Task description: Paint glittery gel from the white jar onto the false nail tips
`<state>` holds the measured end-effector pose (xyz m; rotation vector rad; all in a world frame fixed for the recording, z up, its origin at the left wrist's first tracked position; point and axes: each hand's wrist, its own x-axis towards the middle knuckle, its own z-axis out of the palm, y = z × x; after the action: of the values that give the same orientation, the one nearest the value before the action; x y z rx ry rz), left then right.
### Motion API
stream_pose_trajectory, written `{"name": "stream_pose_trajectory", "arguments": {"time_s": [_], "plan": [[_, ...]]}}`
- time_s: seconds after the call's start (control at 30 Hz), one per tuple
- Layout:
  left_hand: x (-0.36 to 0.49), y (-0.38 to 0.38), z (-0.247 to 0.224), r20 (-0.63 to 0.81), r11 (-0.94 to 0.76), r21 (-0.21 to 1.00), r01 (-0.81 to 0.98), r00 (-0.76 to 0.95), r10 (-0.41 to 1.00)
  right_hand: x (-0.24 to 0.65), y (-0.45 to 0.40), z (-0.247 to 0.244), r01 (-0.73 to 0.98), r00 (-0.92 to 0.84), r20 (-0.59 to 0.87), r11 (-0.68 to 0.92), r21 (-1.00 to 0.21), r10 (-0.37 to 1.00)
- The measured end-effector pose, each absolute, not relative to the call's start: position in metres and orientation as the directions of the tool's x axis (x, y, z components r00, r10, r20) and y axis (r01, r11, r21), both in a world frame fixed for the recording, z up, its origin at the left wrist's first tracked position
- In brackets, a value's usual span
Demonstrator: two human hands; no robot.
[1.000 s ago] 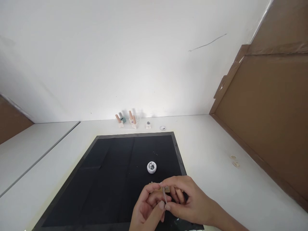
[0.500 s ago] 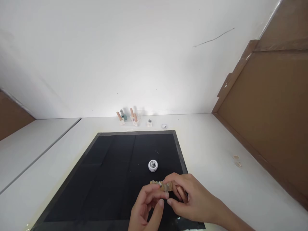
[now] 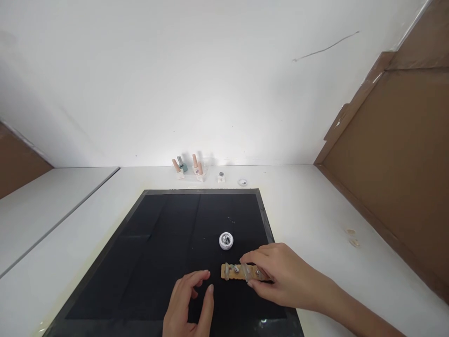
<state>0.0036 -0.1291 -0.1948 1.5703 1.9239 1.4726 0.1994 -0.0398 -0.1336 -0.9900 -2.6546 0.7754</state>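
A narrow tan strip with wavy edges lies on the black mat, with pale translucent pieces and small silvery bits on top. The thumb and forefinger of my right hand close around one translucent piece on it; its exact kind is unclear. This hand hides the strip's right end. Left of the strip, my left hand is held open over the mat, thumb and fingers apart, touching nothing. Just beyond the strip stands a small round white jar with silvery contents.
Several nail polish bottles stand by the back wall, with a small clear bottle and a white lid to their right. Two small beige pieces lie on the white table at right. A cardboard panel borders that side.
My left hand has let go and drawn away to the left, opening. My right hand has moved slightly right, and more of the tan strip shows. The view has shifted a little.
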Motion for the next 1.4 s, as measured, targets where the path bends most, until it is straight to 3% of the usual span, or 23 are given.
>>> {"name": "stream_pose_trajectory", "arguments": {"time_s": [0.17,0.3,0.43,0.63,0.9,1.2,1.4], "plan": [[-0.008,-0.127,-0.202,0.409,-0.142,0.739,0.659,-0.270,0.872,0.189,-0.032,-0.135,0.577,-0.800,-0.066,0.736,-0.353,0.596],[-0.011,-0.122,-0.200,0.409,-0.196,0.685,0.702,-0.147,0.900,0.181,-0.026,-0.137,0.559,-0.824,-0.086,0.776,-0.294,0.561],[-0.007,-0.117,-0.199,0.409,-0.201,0.675,0.710,-0.133,0.903,0.176,-0.021,-0.140,0.543,-0.838,-0.106,0.803,-0.246,0.535],[0.001,-0.111,-0.198,0.422,-0.250,0.654,0.714,-0.070,0.904,0.175,-0.019,-0.138,0.545,-0.838,-0.120,0.803,-0.241,0.533],[0.013,-0.105,-0.204,0.351,-0.181,0.702,0.689,-0.113,0.930,0.175,-0.015,-0.138,0.549,-0.835,-0.135,0.800,-0.243,0.533],[0.012,-0.099,-0.207,0.373,-0.239,0.527,0.816,0.031,0.927,0.178,-0.014,-0.139,0.546,-0.837,-0.130,0.799,-0.250,0.531],[0.024,-0.099,-0.211,0.389,-0.200,0.575,0.793,-0.049,0.920,0.181,-0.013,-0.140,0.546,-0.837,-0.129,0.795,-0.264,0.532]]}}
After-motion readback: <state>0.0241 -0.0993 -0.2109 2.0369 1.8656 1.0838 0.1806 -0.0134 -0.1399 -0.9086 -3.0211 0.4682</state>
